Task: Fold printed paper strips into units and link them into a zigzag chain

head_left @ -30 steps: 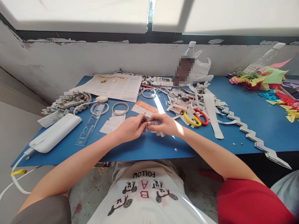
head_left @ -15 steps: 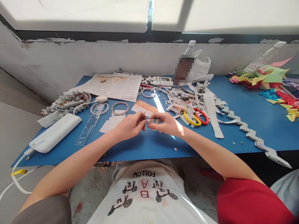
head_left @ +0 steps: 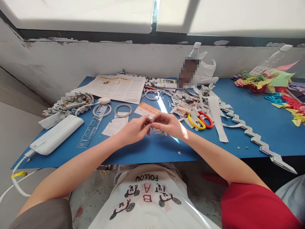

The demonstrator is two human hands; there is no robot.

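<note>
My left hand (head_left: 137,128) and my right hand (head_left: 168,125) meet fingertip to fingertip over the near middle of the blue table. Both are closed in a pinch on a small folded newspaper strip, mostly hidden by the fingers. Below my right palm, part of a folded newspaper piece (head_left: 160,131) shows. An orange-and-white paper piece (head_left: 145,108) lies just beyond my fingers. Cut paper slips (head_left: 111,127) rest left of my left hand. Scissors with yellow and red handles (head_left: 201,122) lie to the right of my right hand, by a heap of paper strips (head_left: 183,101).
On the left are a white power strip (head_left: 57,135), a clear ruler (head_left: 91,127), tape rolls (head_left: 122,110) and a folded-paper bundle (head_left: 73,101). A newspaper sheet (head_left: 114,87) lies behind. Rightward stretch a zigzag paper chain (head_left: 256,138) and coloured paper (head_left: 274,79). Bottles (head_left: 189,68) stand at the back.
The folded strip that showed between my fingers is now mostly hidden. My right fingers have arched and come up against my left fingertips. The things on the table stay put.
</note>
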